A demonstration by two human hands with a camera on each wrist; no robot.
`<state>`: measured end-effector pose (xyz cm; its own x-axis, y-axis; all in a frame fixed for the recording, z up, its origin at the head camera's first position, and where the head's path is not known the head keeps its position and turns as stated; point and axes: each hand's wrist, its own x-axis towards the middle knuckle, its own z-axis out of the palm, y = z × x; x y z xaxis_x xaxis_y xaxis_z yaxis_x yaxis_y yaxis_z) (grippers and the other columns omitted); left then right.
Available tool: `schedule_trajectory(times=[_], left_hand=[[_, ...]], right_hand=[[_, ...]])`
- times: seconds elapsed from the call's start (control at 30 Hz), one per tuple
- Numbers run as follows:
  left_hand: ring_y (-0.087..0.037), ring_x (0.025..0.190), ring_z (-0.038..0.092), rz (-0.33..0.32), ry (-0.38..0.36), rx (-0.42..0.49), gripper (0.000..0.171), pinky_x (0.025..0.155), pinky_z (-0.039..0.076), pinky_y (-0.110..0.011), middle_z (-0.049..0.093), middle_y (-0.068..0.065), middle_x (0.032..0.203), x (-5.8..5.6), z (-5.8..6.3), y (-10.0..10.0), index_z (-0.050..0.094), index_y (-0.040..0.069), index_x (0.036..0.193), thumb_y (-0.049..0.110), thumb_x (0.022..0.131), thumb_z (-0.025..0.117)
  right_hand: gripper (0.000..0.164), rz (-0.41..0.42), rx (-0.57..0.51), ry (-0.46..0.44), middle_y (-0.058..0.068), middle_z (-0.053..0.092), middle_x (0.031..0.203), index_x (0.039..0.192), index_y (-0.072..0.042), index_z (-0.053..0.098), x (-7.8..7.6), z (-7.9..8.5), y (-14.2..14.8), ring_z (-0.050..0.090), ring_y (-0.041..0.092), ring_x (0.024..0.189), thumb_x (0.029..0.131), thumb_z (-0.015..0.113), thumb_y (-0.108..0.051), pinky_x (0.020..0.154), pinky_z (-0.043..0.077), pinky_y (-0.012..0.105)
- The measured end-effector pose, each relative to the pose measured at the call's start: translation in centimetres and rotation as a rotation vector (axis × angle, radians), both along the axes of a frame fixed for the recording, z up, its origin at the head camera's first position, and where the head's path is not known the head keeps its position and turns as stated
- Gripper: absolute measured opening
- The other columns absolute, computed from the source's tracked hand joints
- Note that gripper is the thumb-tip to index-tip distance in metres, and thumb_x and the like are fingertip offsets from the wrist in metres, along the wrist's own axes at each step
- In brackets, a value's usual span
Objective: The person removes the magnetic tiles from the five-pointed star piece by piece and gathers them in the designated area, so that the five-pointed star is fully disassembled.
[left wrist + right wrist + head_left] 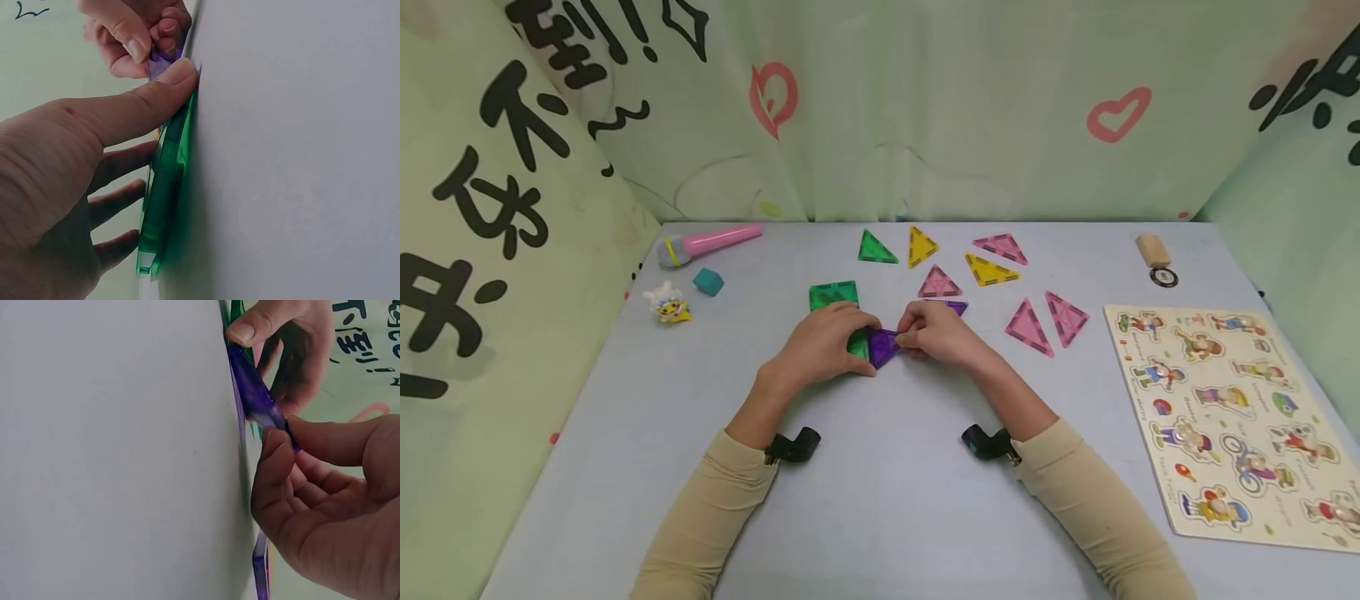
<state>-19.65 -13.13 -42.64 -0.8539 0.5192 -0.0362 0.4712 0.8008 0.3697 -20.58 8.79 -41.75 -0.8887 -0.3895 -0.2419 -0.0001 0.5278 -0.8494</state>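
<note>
My right hand [942,333] pinches one corner of a purple triangular magnetic tile [882,346] between thumb and fingertips. In the right wrist view this purple tile [253,390] tilts up at the right hand's end, its other end against the left thumb. My left hand [827,340] grips a green magnetic tile [165,194] by its edges, thumb on the near side and fingers along the far side. Much of that green tile is hidden under the hand. Just beyond the left hand lies a green square tile [832,293].
A second purple tile [957,307] lies partly behind the right hand. Farther back are loose green [877,247], yellow [992,270] and pink triangles [1030,327]. A toy microphone [715,240], teal block [708,282] and figurine [668,303] stand left; a puzzle board [1232,425] and wooden block [1152,250] right.
</note>
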Motion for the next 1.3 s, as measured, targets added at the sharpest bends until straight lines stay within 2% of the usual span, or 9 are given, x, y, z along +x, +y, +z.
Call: schedule_trajectory(times=[0.17,0.4,0.57,0.73,0.87,1.0,1.07,1.17,1.3], left_hand=[[-0.020,0.135,0.047,0.000,-0.024,-0.005,0.066,0.114,0.040,-0.042,0.062,0.004,0.133,0.1,0.1,-0.2,0.060,0.023,0.134,0.048,0.077,0.083],[-0.020,0.138,0.046,-0.032,-0.035,-0.026,0.061,0.117,0.037,-0.041,0.059,0.002,0.138,0.0,0.3,-0.4,0.062,0.022,0.133,0.048,0.081,0.080],[-0.020,0.138,0.046,-0.058,-0.057,-0.019,0.050,0.117,0.037,-0.040,0.058,0.001,0.139,0.0,0.6,-0.8,0.068,0.021,0.125,0.044,0.082,0.079],[-0.022,0.141,0.043,-0.067,-0.072,-0.014,0.048,0.117,0.037,-0.042,0.051,0.000,0.147,-0.1,0.7,-1.2,0.068,0.023,0.125,0.044,0.083,0.079],[-0.022,0.145,0.037,-0.043,-0.086,-0.024,0.052,0.119,0.032,-0.049,0.045,-0.001,0.152,-0.2,0.8,-1.6,0.066,0.026,0.128,0.045,0.082,0.080],[-0.023,0.148,0.032,0.002,-0.116,-0.021,0.059,0.119,0.025,-0.060,0.039,-0.001,0.156,-0.2,0.8,-1.9,0.062,0.029,0.134,0.048,0.081,0.080],[-0.024,0.148,0.030,0.017,-0.137,-0.005,0.061,0.120,0.025,-0.059,0.037,-0.001,0.157,-0.2,0.8,-2.0,0.061,0.029,0.135,0.047,0.080,0.080],[-0.025,0.149,0.029,0.023,-0.167,0.028,0.062,0.121,0.030,-0.050,0.035,-0.001,0.158,-0.2,0.8,-2.1,0.060,0.028,0.136,0.045,0.080,0.081],[-0.024,0.150,0.027,0.031,-0.194,0.033,0.061,0.120,0.033,-0.045,0.033,-0.001,0.159,-0.2,0.7,-2.3,0.059,0.027,0.137,0.044,0.082,0.080]], right_hand=[[0.009,-0.006,-0.036,-0.007,0.011,0.066,0.083,0.097,0.000,0.065,-0.3,0.8,0.8,0.062,0.024,0.075,0.093,0.065,-0.009,0.070,0.055,0.031],[0.011,-0.119,-0.024,-0.022,0.012,0.063,0.094,0.102,-0.001,0.062,-1.4,1.4,2.2,0.060,0.025,0.081,0.096,0.063,-0.009,0.074,0.056,0.028],[0.013,-0.167,-0.051,0.013,0.014,0.064,0.099,0.105,-0.001,0.062,-2.5,0.9,1.8,0.061,0.026,0.083,0.097,0.063,-0.011,0.075,0.057,0.028],[0.016,-0.217,-0.054,0.048,0.011,0.067,0.095,0.106,-0.002,0.064,-4.6,0.0,0.6,0.061,0.021,0.079,0.096,0.064,-0.016,0.075,0.057,0.028],[0.018,-0.253,-0.033,0.053,0.011,0.067,0.095,0.107,-0.002,0.065,-6.2,-0.1,-0.3,0.063,0.020,0.078,0.097,0.063,-0.016,0.074,0.058,0.027],[0.016,-0.247,0.027,0.057,0.012,0.066,0.092,0.106,-0.001,0.066,-7.2,-0.1,-0.6,0.063,0.019,0.073,0.097,0.063,-0.014,0.069,0.058,0.025],[0.015,-0.237,0.068,0.077,0.012,0.066,0.088,0.104,-0.001,0.066,-7.5,0.0,-0.7,0.062,0.018,0.069,0.096,0.064,-0.014,0.065,0.056,0.023],[0.015,-0.239,0.105,0.114,0.011,0.065,0.083,0.102,-0.002,0.066,-7.8,0.3,-0.9,0.059,0.018,0.066,0.095,0.065,-0.015,0.060,0.052,0.023],[0.015,-0.228,0.094,0.119,0.014,0.066,0.087,0.103,-0.004,0.066,-7.5,0.6,-1.1,0.061,0.023,0.071,0.096,0.065,-0.016,0.063,0.053,0.024]])
